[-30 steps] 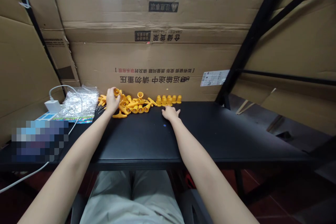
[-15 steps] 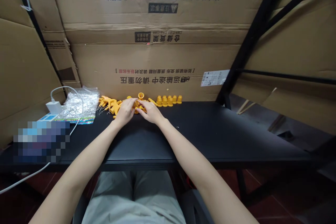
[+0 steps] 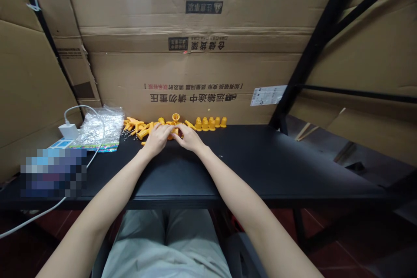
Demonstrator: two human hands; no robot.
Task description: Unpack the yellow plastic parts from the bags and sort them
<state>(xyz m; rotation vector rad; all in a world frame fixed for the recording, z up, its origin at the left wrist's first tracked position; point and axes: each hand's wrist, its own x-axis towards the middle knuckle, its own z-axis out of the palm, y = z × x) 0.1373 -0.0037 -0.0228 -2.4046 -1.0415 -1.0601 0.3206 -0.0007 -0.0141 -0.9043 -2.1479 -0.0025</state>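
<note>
both hands now together over the yellow pieces; grip and piece axis hidden.

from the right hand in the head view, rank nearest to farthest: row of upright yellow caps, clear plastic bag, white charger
1. Row of upright yellow caps, just right of and behind the right hand.
2. Clear plastic bag, to the left, past the left hand.
3. White charger, farthest left, beyond the bag.

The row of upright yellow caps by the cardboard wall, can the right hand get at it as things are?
Probably yes. The right hand lies on the yellow parts pile, and the row of caps stands just beyond it with only bare black table between.
</note>
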